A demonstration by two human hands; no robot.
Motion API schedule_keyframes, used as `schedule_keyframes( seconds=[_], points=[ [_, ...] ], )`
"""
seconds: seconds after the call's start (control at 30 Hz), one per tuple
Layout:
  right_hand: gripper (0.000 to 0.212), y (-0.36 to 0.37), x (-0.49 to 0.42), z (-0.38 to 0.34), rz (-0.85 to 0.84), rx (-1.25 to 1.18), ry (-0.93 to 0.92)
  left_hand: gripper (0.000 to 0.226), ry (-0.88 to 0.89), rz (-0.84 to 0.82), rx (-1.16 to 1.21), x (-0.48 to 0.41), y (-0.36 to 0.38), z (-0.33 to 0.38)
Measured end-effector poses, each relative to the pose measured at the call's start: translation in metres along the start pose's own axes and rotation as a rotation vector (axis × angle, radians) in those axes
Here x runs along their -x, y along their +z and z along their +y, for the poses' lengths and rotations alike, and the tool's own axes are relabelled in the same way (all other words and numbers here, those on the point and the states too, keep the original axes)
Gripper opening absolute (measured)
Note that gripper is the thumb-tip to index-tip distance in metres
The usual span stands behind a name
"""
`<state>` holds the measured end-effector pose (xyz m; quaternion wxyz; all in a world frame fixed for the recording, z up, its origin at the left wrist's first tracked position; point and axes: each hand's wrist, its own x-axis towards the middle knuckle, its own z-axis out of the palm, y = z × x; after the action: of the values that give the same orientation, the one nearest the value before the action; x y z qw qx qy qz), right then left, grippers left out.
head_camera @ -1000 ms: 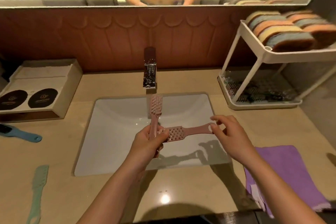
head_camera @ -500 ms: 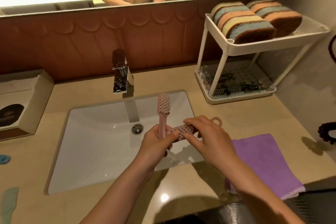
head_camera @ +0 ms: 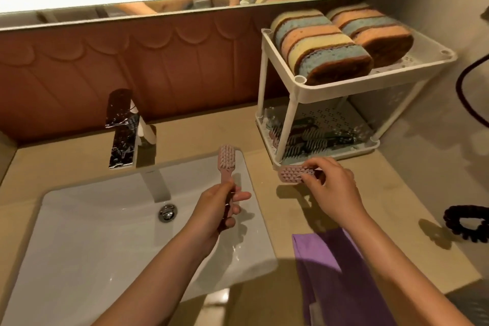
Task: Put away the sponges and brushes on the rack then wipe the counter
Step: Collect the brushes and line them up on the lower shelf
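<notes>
From the head camera, the white two-tier plastic rack [head_camera: 370,73] stands at the back right of the beige stone tabletop [head_camera: 397,188]. Its lower perforated shelf [head_camera: 333,119] opens just beyond your right hand [head_camera: 330,189]. That hand is the nearer of the two. Its fingers curl round a pink plastic scrubbing brush [head_camera: 295,174], whose bristled head pokes out to the left. Its long axis runs roughly left to right, along the shelf's front edge and just short of the near corner post. The handle is hidden in your hand.

Your left hand [head_camera: 215,210] hovers over the white rectangular sink [head_camera: 105,233], well apart from the rack. It grips a second pink brush [head_camera: 227,158] by the handle, the head upright and pointing away from you, with one finger sticking out loosely.

The striped layered sponges [head_camera: 322,45] already sit on the top tier, and dark brushes [head_camera: 309,140] lie on the lower shelf. The folded purple cloth [head_camera: 330,272] waits by your right forearm. I judge the right-hand brush goes in first, pushed forward under the top tier.
</notes>
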<state>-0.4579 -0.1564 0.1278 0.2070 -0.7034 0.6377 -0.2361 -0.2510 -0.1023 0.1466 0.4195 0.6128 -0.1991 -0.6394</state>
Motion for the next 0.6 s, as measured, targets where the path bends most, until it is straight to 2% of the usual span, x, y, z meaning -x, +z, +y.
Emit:
schedule_keyframes(
  seconds=[0.3,0.43,0.6],
  points=[
    [0.027,0.002,-0.118,0.063,0.021,0.033,0.251,0.022,-0.093,0.043,0.019,-0.054,0.025,0.022],
    [0.028,0.009,-0.164,0.071,-0.009,0.035,0.195,0.022,-0.112,0.052,0.046,-0.067,0.03,0.025],
    [0.05,0.015,-0.2,0.076,-0.068,0.042,0.224,0.021,-0.121,0.07,0.067,-0.079,0.028,0.024]
  ],
)
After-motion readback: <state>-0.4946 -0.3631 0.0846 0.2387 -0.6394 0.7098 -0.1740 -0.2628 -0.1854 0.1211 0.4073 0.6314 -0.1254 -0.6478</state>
